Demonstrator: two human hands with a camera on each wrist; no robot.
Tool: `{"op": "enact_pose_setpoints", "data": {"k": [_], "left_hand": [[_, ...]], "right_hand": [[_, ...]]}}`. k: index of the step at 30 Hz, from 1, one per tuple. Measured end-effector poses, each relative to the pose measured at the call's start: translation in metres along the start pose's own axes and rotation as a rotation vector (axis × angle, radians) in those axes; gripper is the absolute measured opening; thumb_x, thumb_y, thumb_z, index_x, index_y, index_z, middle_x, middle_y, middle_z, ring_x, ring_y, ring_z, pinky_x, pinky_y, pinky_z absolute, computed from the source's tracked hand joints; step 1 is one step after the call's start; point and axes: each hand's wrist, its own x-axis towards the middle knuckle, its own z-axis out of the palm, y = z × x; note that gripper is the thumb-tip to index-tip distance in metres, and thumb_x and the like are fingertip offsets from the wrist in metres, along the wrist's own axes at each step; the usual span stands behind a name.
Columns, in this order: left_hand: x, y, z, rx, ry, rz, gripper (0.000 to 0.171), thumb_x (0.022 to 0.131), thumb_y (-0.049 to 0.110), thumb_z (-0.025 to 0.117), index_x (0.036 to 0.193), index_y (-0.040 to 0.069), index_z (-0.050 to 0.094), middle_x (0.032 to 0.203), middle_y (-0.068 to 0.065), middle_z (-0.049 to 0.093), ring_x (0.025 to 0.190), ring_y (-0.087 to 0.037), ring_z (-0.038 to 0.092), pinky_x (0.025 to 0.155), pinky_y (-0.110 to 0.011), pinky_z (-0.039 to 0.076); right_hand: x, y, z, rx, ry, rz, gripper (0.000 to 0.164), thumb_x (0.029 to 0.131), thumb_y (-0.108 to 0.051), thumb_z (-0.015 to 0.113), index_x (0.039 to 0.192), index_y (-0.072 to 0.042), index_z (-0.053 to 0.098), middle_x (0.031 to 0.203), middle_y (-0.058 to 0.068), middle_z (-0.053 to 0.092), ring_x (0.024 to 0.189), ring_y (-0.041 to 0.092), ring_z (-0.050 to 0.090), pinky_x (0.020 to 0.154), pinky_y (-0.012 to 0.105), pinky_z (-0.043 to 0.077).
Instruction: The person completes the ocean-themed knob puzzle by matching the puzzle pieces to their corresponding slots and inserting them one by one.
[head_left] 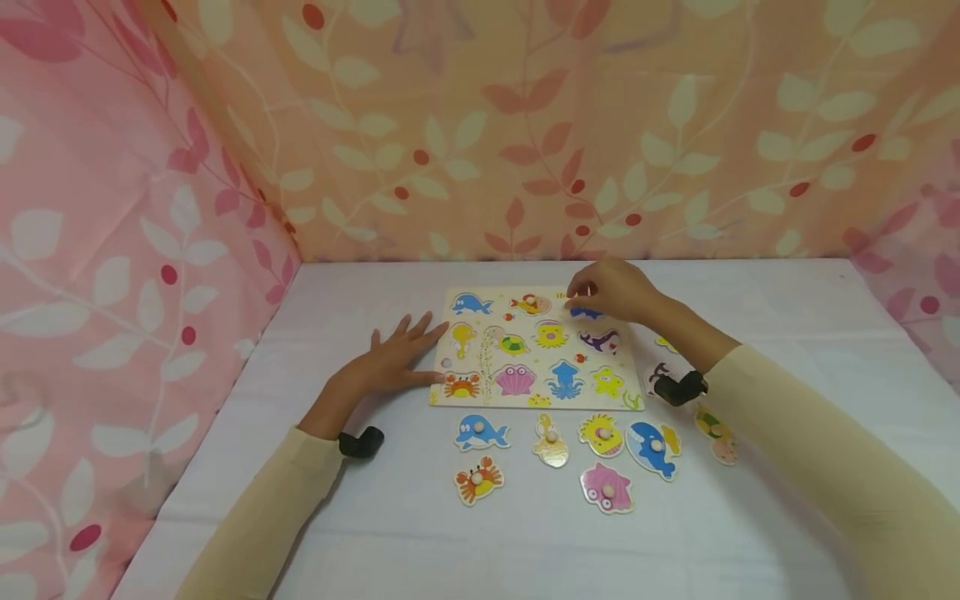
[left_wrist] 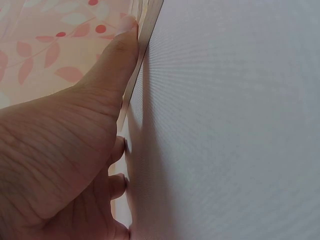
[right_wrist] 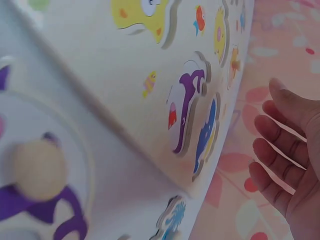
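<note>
A wooden peg-puzzle board (head_left: 480,400) with sea-animal recesses lies flat on the table. My left hand (head_left: 393,360) rests at its left edge, fingers spread; in the left wrist view the thumb (left_wrist: 112,60) touches the board's side. My right hand (head_left: 615,290) hovers over the top right corner, near the blue whale recess (right_wrist: 206,135). Its fingers are loosely bent, with nothing between them in the right wrist view. A fish piece (head_left: 531,304) with a knob sits in the board's top row. The purple orca recess (right_wrist: 186,110) shows no knob.
Below the board lie knobbed pieces: a dolphin (head_left: 480,433), crab (head_left: 478,481), seahorse (head_left: 551,442), yellow round fish (head_left: 602,435), blue whale (head_left: 652,448) and pink shell (head_left: 607,489). A turtle (head_left: 716,433) and a purple orca piece (right_wrist: 40,175) lie right, partly behind my right arm.
</note>
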Motion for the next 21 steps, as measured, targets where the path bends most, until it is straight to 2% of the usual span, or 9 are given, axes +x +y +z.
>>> {"op": "enact_pose_setpoints", "data": {"k": [8, 14, 21], "left_hand": [[0.000, -0.007, 0.002, -0.018, 0.000, -0.013, 0.097, 0.088, 0.068, 0.064, 0.164, 0.034, 0.015, 0.171, -0.005, 0.002, 0.155, -0.040, -0.008, 0.109, -0.079, -0.005], [0.001, -0.010, 0.003, -0.008, 0.002, -0.013, 0.096, 0.088, 0.069, 0.063, 0.164, 0.034, 0.015, 0.171, -0.005, 0.002, 0.155, -0.040, -0.007, 0.109, -0.079, -0.004], [0.001, -0.010, 0.003, 0.007, 0.004, -0.011, 0.097, 0.088, 0.069, 0.063, 0.164, 0.034, 0.015, 0.171, -0.006, 0.004, 0.155, -0.041, -0.005, 0.109, -0.080, -0.002]], "right_hand": [[-0.029, 0.009, -0.005, 0.042, 0.042, 0.056, 0.020, 0.089, -0.020, 0.080, 0.107, -0.011, 0.079, 0.093, 0.000, 0.073, 0.083, 0.021, 0.056, 0.073, 0.037, 0.047], [-0.051, 0.020, -0.006, 0.044, 0.051, 0.091, 0.024, 0.090, -0.024, 0.080, 0.109, -0.011, 0.079, 0.100, 0.003, 0.074, 0.083, 0.020, 0.055, 0.071, 0.035, 0.046], [-0.073, 0.035, -0.008, 0.067, 0.069, 0.149, 0.026, 0.089, -0.024, 0.081, 0.109, -0.008, 0.079, 0.100, 0.007, 0.074, 0.082, 0.022, 0.055, 0.067, 0.033, 0.048]]}}
